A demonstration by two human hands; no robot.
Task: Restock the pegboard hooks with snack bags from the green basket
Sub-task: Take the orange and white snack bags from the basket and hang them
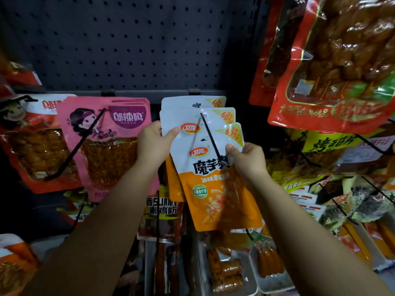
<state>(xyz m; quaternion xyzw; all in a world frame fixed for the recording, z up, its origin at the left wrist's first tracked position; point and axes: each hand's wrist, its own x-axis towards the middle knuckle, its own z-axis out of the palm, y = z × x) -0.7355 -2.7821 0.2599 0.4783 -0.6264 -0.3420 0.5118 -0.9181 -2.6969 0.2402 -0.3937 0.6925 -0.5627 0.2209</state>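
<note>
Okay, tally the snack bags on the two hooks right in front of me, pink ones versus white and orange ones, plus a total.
Pink bags, stacked edges visible at the top: 3
White and orange bags, gripped by the left hand and right hand: 3
Total: 6
More may hide behind each stack.

There is a single view, from a wide-angle camera worn on the person's head. It faces forward and slightly down at a dark pegboard, which fills the upper left and centre of the frame. The camera sits close to the display: both forearms rise from the bottom edge, and the left hand and right hand meet near the frame's centre on white-and-orange snack bags. Hanging red packets crowd the upper right corner, bent by the lens. Trays of goods lie along the lower edge. No second view exists to overlap.
</note>
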